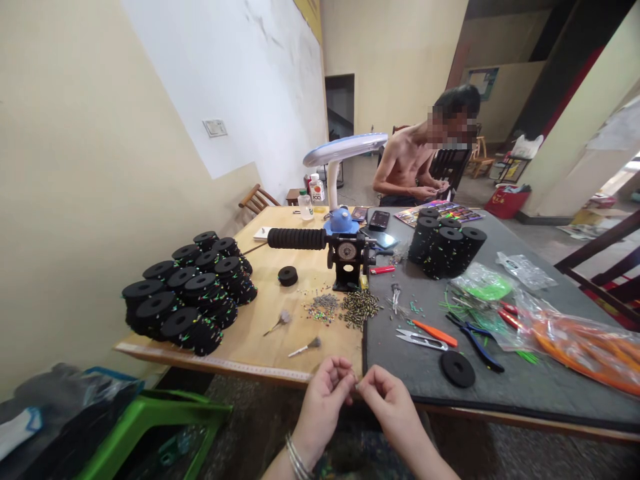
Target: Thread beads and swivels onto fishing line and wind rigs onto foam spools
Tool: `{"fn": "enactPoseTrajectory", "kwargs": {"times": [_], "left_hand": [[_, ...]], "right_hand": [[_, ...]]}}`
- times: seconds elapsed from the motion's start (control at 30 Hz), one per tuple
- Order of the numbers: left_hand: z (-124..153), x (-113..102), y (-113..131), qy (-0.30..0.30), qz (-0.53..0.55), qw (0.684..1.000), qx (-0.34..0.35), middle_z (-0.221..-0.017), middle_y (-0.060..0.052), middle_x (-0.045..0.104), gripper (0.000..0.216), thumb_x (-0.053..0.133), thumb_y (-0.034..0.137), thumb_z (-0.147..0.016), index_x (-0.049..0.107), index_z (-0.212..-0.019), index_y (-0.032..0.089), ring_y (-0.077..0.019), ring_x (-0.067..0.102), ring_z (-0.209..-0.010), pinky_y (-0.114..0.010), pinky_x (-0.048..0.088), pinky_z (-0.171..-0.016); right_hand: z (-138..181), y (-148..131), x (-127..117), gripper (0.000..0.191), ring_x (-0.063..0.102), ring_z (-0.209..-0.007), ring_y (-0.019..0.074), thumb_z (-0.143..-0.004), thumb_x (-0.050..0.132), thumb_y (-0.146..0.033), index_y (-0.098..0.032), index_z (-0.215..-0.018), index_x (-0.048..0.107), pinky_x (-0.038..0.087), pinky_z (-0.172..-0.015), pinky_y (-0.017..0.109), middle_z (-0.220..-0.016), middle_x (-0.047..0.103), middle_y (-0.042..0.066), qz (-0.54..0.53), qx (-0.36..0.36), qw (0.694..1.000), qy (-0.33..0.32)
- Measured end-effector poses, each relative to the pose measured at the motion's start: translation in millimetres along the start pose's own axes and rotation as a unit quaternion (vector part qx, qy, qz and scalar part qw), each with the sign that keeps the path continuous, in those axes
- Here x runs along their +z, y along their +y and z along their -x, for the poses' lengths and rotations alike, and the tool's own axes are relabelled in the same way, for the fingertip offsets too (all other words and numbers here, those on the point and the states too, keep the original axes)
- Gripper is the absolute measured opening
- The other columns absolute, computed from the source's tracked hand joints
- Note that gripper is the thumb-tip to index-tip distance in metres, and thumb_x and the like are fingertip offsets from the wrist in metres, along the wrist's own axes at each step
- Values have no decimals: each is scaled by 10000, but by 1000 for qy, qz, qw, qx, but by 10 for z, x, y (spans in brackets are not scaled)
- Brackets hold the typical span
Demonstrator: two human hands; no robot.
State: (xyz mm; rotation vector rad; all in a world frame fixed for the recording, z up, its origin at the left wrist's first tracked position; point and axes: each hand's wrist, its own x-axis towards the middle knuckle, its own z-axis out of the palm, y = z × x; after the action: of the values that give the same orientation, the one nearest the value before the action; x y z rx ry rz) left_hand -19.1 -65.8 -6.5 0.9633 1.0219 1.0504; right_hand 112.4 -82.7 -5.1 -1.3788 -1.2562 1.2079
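Note:
My left hand [324, 397] and my right hand [389, 399] meet at the near edge of the table, fingertips pinched together between them on something too small to make out. A bracelet sits on my left wrist. Just beyond the hands lie a small brush [306, 346], a black foam disc [457, 369], snips [423, 341] and an orange-handled tool [434, 332]. Piles of tiny metal pieces [359, 307] lie in front of a black winding machine [347, 257] with a foam-covered handle.
Stacks of black foam spools [190, 300] fill the left of the wooden table [260, 347]; more spools [447, 248] stand on the grey mat [525, 380]. Blue pliers [475, 337] and plastic bags [580, 340] lie right. A person sits at the far end. A green stool [150, 420] stands lower left.

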Motion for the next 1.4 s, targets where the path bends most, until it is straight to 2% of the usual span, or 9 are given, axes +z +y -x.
{"fn": "enactPoseTrajectory", "kwargs": {"times": [0.3,0.53,0.63,0.73,0.83,0.9,1.0,1.17,1.4], "left_hand": [[153,-28,-9,37,-195,969,146,-904,-89,687,227,575,270,-843,628,-1058,220,-237,632,-856,-327,457,-806],[206,-31,58,32,-239,954,177,-978,-133,707,293,603,267,-824,649,-1112,239,-276,622,-920,-370,423,-886],[186,-12,101,4,-200,970,136,-923,-108,709,308,602,294,-830,616,-1128,217,-247,638,-842,-329,468,-793],[144,0,140,-29,-152,985,77,-827,-73,691,182,609,339,-824,665,-899,183,-219,632,-779,-278,479,-708],[111,-8,164,-25,-146,986,74,-694,-30,629,223,633,357,-809,636,-699,163,-172,583,-695,-233,445,-650],[100,-19,182,-20,-125,990,69,-649,-5,587,243,636,371,-811,619,-693,159,-129,531,-621,-205,409,-590],[89,-21,227,-44,-26,999,6,-612,17,563,274,594,426,-836,597,-763,162,-78,440,-495,-182,326,-474],[73,10,325,-55,133,988,-60,-619,39,541,306,676,415,-777,494,-719,176,-67,457,-512,-177,339,-488],[30,-188,471,-20,231,971,-62,-613,62,480,324,759,335,-717,479,-725,172,-31,395,-495,-138,299,-465]], "right_hand": [[30,-98,-79,233,468,-591,146,-850,483,-341,-197,-668,505,333,-558,231,-606,525,-25,119,-42,992,-27],[33,-157,-123,217,518,-567,159,-874,463,-304,-220,-684,523,318,-538,231,-604,583,-11,226,-76,971,-33],[34,-171,-141,211,503,-538,151,-875,461,-297,-221,-690,527,302,-525,227,-577,568,-19,244,-84,965,-33],[54,-191,-150,208,501,-528,147,-876,462,-284,-219,-692,533,291,-518,225,-576,570,-19,273,-102,956,-45],[77,-220,-151,211,499,-519,142,-879,461,-266,-215,-691,543,279,-512,226,-579,575,-18,301,-120,944,-57],[84,-243,-155,203,506,-528,139,-876,464,-248,-214,-696,551,280,-517,226,-587,582,-19,310,-129,940,-61],[88,-278,-172,196,523,-565,138,-867,469,-214,-213,-692,555,298,-539,222,-618,586,-19,312,-145,937,-67],[93,-345,-228,188,515,-625,139,-856,479,-191,-210,-681,544,319,-563,221,-680,561,-6,339,-186,920,-64],[82,-386,-474,186,516,-740,173,-881,456,-184,-216,-735,567,366,-638,252,-748,582,27,422,-225,877,-40]]}}
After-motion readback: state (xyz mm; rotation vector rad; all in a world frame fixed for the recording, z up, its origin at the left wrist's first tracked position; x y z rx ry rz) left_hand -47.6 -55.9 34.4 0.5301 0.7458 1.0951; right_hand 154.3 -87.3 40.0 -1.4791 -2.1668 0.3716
